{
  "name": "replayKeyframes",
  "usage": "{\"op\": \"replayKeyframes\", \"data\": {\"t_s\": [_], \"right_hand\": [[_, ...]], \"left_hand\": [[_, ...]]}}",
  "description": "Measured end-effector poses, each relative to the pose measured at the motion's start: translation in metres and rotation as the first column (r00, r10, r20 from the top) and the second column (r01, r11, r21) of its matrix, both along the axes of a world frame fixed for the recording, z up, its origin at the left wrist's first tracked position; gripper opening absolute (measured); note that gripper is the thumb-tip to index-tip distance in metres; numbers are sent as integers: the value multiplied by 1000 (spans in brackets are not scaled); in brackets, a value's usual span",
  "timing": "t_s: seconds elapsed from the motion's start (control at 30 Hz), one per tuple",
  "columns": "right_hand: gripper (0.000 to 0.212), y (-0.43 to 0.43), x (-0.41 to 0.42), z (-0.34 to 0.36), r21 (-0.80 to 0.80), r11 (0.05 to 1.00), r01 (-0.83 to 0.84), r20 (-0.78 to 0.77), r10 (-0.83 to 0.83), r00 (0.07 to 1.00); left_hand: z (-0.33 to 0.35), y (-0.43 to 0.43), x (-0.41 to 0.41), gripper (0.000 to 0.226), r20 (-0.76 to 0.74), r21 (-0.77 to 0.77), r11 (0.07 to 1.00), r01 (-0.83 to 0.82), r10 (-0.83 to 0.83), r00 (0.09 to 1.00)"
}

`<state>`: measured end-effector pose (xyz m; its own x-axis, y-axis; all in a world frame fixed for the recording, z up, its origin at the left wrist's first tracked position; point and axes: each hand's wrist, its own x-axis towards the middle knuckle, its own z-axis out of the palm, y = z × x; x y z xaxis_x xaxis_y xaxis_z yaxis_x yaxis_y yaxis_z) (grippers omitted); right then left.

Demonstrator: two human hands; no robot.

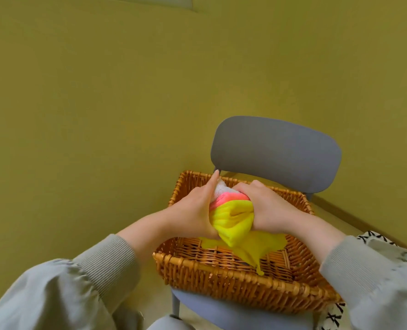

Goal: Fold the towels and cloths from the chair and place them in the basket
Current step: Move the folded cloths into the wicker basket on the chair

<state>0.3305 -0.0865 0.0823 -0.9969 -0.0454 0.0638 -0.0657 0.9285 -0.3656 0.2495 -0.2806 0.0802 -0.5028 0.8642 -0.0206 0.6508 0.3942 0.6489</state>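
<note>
1. We find a wicker basket (233, 289) standing on the seat of a grey-blue chair (276, 151); the backrest rises behind the basket's far rim.
2. The task item, a bundle of cloths (231, 210), is held between both hands above the basket's interior.
3. The bundle shows three layers: a yellow cloth (238, 220) nearest us, a pink cloth (224, 199) behind it, and a white cloth (221, 186) at the far end.
4. The left hand (193, 210) clasps the bundle's left side, palm against the fabric. One digit stands out straight, pointing toward the far rim. Its remaining fingers lie behind the cloth, and we cannot see them.
5. The right hand (271, 208) is clenched round the bundle's right side, knuckles uppermost, fingers curled into the yellow fabric.
6. A loose part of the yellow cloth hangs below the hands and lies spread on the basket floor. Its pointed tip reaches the inside of the near wall.
7. Both forearms wear grey sleeves (107, 263) with ribbed cuffs.
8. A patterned fabric (336, 315), white with black markings, shows at the right beside the basket, partly hidden by the right arm.
9. An olive-green wall (102, 91) fills the background
</note>
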Motion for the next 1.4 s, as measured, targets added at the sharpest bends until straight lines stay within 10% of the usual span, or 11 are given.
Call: {"op": "replayKeyframes", "data": {"t_s": [0.17, 0.5, 0.63, 0.93, 1.1, 1.23, 1.4], "right_hand": [[45, -3, 5, 3, -187, 981, 55, -14, -59, 998], [63, 11, -1, 17, -348, 937, 15, 199, 58, 978], [86, 40, 10, 4, -685, 657, 315, 571, 216, 792], [100, 68, 8, -83, -824, -83, 560, 547, 138, 825], [18, 61, -30, -116, -741, -224, 633, 666, -124, 736], [22, 60, -60, -143, -749, -246, 615, 662, -301, 686], [22, 47, -93, -153, -739, -244, 628, 667, -394, 632]], "left_hand": [[-7, 2, 16, 131, -261, 146, 989, 1, 38, 965], [7, 2, 5, 101, 419, 322, 892, -318, 167, 892], [-6, 0, -6, 96, 652, 281, 791, -543, 258, 713], [-68, 36, -21, 75, 845, 11, 625, -781, 412, 342], [-95, 64, -43, 75, 743, -99, 625, -774, 564, 361], [-104, 73, -64, 57, 544, -133, 743, -656, 608, 578], [-102, 75, -88, 61, 346, -236, 707, -667, 703, 622]]}}
